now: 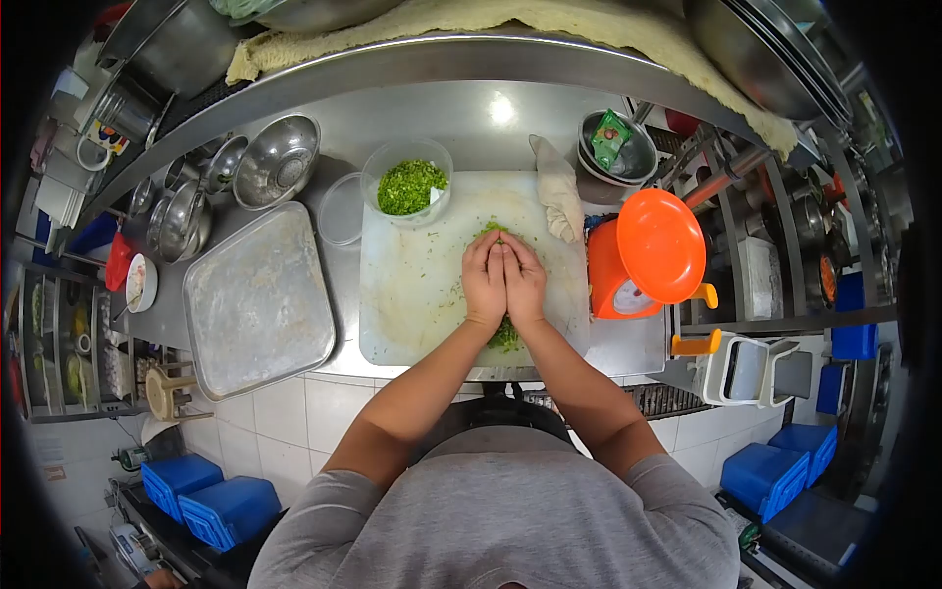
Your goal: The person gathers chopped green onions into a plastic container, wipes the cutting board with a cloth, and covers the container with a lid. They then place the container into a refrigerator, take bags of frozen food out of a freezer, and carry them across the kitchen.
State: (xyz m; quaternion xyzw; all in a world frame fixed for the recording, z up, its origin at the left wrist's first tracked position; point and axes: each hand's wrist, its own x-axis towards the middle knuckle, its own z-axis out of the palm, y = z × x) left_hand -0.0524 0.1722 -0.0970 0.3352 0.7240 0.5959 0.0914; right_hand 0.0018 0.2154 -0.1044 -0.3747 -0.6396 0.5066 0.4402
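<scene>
My left hand [483,283] and my right hand [526,281] are pressed side by side over the middle of a white cutting board [412,314]. Their fingers curl inward and meet at the tips, cupped over chopped green herbs [504,337]. Some of the herbs show past the fingertips and between the wrists; the part under my palms is hidden. Green bits are scattered over the board. At its far left corner stands a clear plastic tub [372,187] holding more chopped greens [410,187] and a small white piece.
Left of the board are a round clear lid [340,210], a metal tray [260,299] and a steel colander [278,162]. To the right are a beige cloth [557,191], an orange scale [659,245] and stacked pots [618,162]. A steel shelf [471,61] overhangs the back.
</scene>
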